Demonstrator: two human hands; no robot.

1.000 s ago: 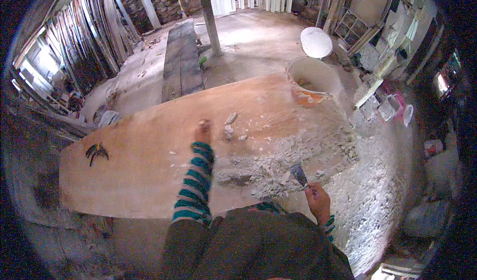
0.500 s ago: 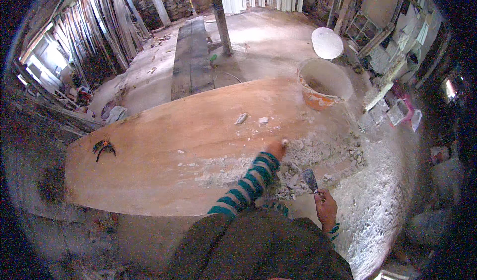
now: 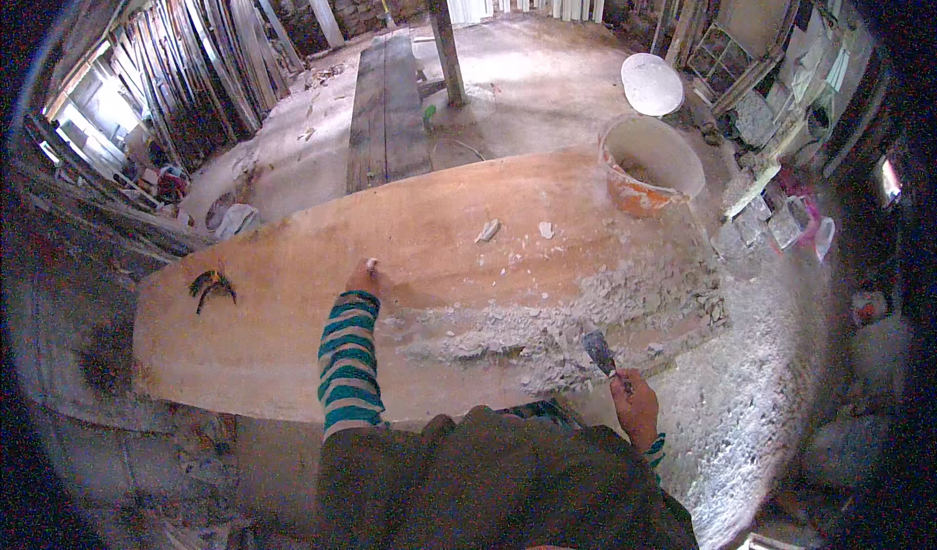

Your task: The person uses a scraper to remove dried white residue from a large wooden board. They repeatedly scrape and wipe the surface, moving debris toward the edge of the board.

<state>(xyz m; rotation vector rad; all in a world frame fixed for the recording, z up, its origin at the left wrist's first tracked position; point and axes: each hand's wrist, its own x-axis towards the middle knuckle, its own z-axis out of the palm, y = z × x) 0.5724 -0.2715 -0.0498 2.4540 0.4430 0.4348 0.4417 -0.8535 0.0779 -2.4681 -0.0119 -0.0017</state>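
Observation:
My left hand [image 3: 364,277] is closed above the wooden board [image 3: 264,321], left of its middle. Something small and whitish shows at its fingertips, too little to name. My right hand [image 3: 635,406] grips a putty knife [image 3: 599,352] by its handle, the flat grey blade pointing away from me. Beyond the blade, crumbly whitish-grey rubble [image 3: 547,340] lies spread over the right half of the board. Two larger pale chips, one of them a longish chip [image 3: 488,230], rest farther back.
An orange bucket [image 3: 639,199] crusted with grey stands at the board's far right corner. Behind it sits a white round lid [image 3: 653,85]. A black tool [image 3: 212,288] lies at the board's left end. Past the board are a dark plank [image 3: 388,111] and a wooden post [image 3: 445,42].
My left hand has swung left from the rubble to the bare wood. My right hand keeps the putty knife in nearly the same place. The view has shifted slightly.

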